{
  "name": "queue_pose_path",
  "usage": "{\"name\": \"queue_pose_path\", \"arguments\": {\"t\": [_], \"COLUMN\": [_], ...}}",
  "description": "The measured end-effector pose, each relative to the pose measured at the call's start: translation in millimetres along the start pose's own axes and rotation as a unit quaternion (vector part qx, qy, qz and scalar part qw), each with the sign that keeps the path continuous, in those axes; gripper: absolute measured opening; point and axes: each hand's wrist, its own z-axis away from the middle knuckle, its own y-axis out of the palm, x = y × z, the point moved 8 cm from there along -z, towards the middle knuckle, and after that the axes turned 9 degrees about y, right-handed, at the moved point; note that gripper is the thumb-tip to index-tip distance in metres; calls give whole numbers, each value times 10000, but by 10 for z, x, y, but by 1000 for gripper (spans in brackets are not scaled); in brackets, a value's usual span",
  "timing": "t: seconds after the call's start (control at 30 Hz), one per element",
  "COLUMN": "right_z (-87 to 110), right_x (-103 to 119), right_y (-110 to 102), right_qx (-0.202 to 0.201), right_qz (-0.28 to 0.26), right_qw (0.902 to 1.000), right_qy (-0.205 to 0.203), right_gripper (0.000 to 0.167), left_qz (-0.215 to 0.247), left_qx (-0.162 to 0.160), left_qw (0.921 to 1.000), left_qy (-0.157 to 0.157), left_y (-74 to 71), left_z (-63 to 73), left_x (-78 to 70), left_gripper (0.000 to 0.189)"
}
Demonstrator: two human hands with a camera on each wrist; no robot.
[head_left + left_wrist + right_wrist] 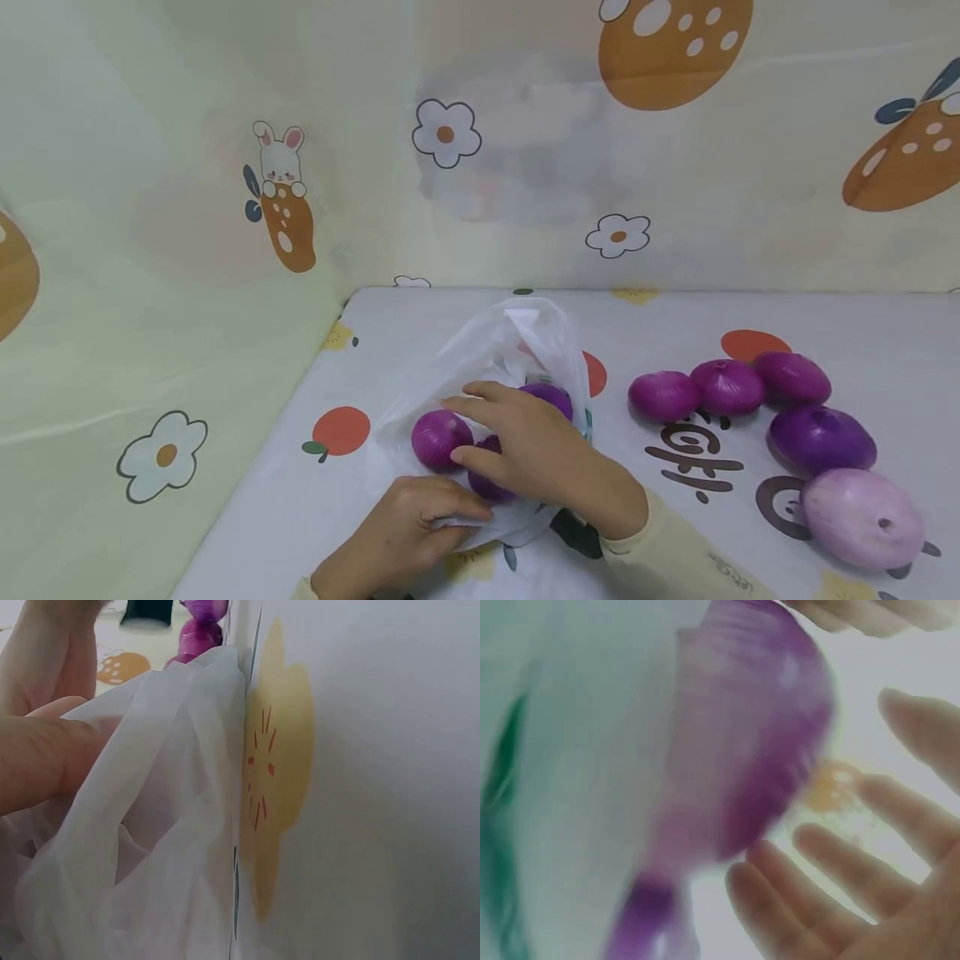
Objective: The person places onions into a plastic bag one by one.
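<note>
A thin white plastic bag (558, 333) lies on the table with its mouth toward me. Three purple onions show in it: a round one (435, 439) at the left, a darker one (487, 482) at the front and another (553, 402) at the back. My left hand (408, 525) pinches the bag's near rim between thumb and fingers; the left wrist view shows the thumb (45, 757) over the folded plastic. Above the onions my right hand (540, 450) reaches across with its fingers spread, partly covering two of them. In the right wrist view, those fingers (862, 870) are loosely extended beside a blurred onion (769, 742).
To the right, several more onions lie in a curved row, from a small purple one (663, 397) to a large pale one (862, 518) nearest me. A patterned cloth covers the table (262, 533), and a printed wall (517, 183) rises behind it.
</note>
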Motion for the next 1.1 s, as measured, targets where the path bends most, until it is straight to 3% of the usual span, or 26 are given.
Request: {"name": "queue_pose_path", "arguments": {"t": [0.23,0.53,0.8,1.0,1.1], "right_z": [371,935,1533,1928,2077], "right_x": [-228,-677,-1195,-1576,-1692], "right_y": [-431,-949,-1273,-1342,-1371], "right_qx": [-383,-835,-1252,-1252,-1283], "right_qz": [295,486,1137,1276,1382], "right_qw": [9979,9900,9679,9484,9442], "right_qy": [431,1029,1858,2620,2701], "right_gripper": [51,57,67,68,66], "left_qz": [536,598,625,577,623], "left_qx": [-34,-86,-115,-226,-226], "left_qw": [9969,9966,9970,9978,9973], "left_qy": [-582,-558,-449,-239,-331], "left_y": [14,2,12,0,2], "left_z": [44,49,26,29,37], "left_x": [46,14,2,-21,-10], "left_gripper": [33,35,35,36,36]}}
